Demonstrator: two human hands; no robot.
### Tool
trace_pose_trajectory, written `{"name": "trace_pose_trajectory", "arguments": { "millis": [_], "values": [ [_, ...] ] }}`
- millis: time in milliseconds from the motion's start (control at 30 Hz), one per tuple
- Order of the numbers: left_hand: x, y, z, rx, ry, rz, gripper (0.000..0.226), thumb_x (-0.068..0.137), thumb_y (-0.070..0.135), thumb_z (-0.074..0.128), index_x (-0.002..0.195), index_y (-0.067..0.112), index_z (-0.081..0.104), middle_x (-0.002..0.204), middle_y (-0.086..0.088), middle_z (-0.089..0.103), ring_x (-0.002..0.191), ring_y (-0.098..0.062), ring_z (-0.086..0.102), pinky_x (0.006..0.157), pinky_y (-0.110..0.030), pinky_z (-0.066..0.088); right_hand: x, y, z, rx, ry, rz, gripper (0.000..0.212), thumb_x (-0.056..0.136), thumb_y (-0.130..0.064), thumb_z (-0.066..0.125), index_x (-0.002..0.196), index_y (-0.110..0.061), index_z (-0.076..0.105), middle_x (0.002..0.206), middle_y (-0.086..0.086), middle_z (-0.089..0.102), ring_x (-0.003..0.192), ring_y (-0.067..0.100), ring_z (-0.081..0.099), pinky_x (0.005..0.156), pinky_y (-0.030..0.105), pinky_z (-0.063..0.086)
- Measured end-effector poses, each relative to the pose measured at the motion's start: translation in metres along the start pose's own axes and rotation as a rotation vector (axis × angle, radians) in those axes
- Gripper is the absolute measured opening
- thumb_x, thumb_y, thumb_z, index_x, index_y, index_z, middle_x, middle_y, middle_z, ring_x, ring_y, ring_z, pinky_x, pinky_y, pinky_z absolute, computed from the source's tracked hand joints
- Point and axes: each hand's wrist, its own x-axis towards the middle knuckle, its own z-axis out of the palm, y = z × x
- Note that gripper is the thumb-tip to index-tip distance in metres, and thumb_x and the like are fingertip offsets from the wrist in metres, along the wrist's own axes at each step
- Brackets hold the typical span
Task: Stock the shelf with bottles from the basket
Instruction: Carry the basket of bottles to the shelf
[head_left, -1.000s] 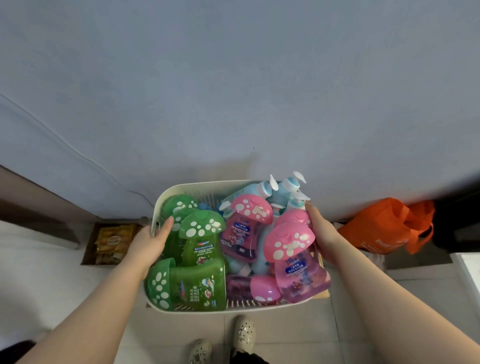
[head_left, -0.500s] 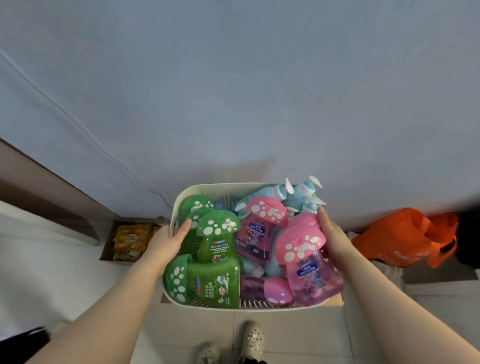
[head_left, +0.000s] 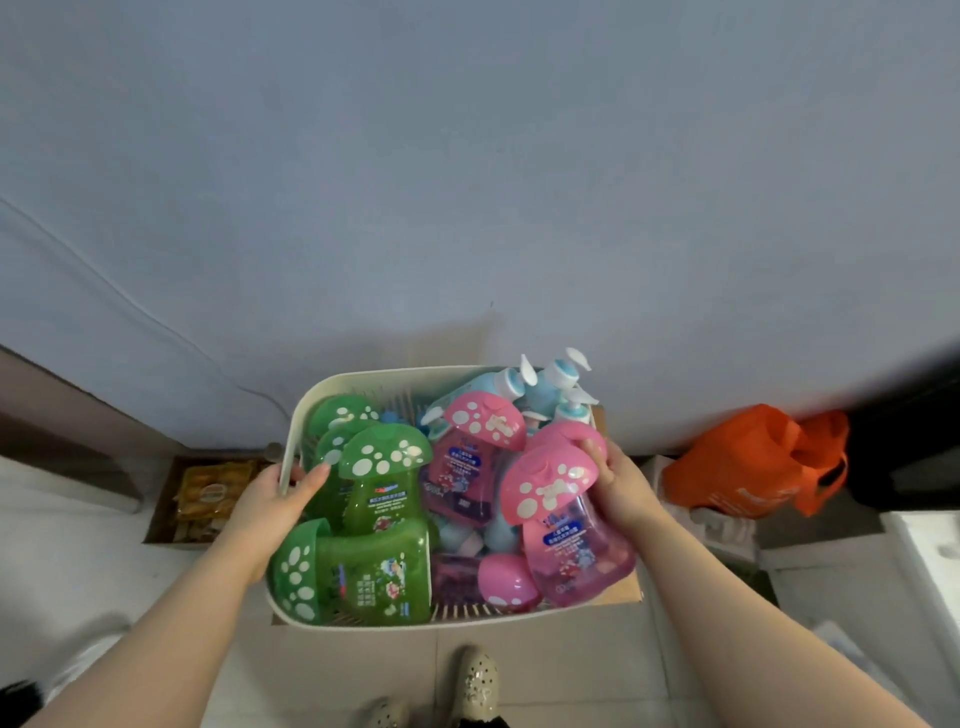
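Gripping basket side rims, left hand and right hand, fingers curled shut; bottles heaped inside; grey wall behind, tiled floor below, orange bag at right.

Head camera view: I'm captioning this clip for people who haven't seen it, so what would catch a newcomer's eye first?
A cream basket, centre frame, crammed with green and pink mushroom-capped bottles, with blue pump bottles at its far right corner. The left hand grips its left rim and the right hand its right side. An orange bag sits on the floor to the right.
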Motion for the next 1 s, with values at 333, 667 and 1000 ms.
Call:
{"name": "trace_pose_trajectory", "arguments": {
  "millis": [333, 667, 1000],
  "values": [
    [-0.004, 0.004, 0.001, -0.048, 0.022, 0.054, 0.018, 0.086, 0.024, 0.067, 0.086, 0.007, 0.059, 0.084, -0.013, 0.068, 0.074, -0.027, 0.065, 0.059, -0.031, 0.048, 0.006, 0.003, 0.0, -0.01, -0.03, -0.049, 0.074, 0.07, -0.076, 0.041, 0.114, -0.019, 0.06, 0.1, -0.004, 0.069, 0.089, 0.004, 0.063, 0.07, 0.014, 0.042],
    [-0.016, -0.002, -0.015, -0.002, 0.0, 0.055, 0.044, 0.076, 0.041, 0.075, 0.093, 0.004, 0.059, 0.087, -0.014, 0.071, 0.079, -0.03, 0.069, 0.073, -0.045, 0.057, -0.03, 0.014, 0.004, 0.088, 0.07, -0.068, 0.058, 0.075, -0.07, 0.046, 0.102, -0.023, 0.067, 0.09, -0.006, 0.073, 0.086, 0.007, 0.067, 0.077, 0.027, 0.049],
    [-0.053, -0.007, -0.032, 0.008, -0.155, 0.155, 0.036, 0.077, 0.038, 0.075, 0.097, 0.012, 0.06, 0.091, -0.006, 0.072, 0.08, -0.023, 0.07, 0.067, -0.036, 0.056, -0.134, 0.011, 0.019, 0.108, 0.26, -0.066, 0.091, 0.042, -0.099, 0.042, 0.092, -0.026, 0.066, 0.091, -0.001, 0.072, 0.087, 0.014, 0.066, 0.082, 0.034, 0.05]
  ]
}}
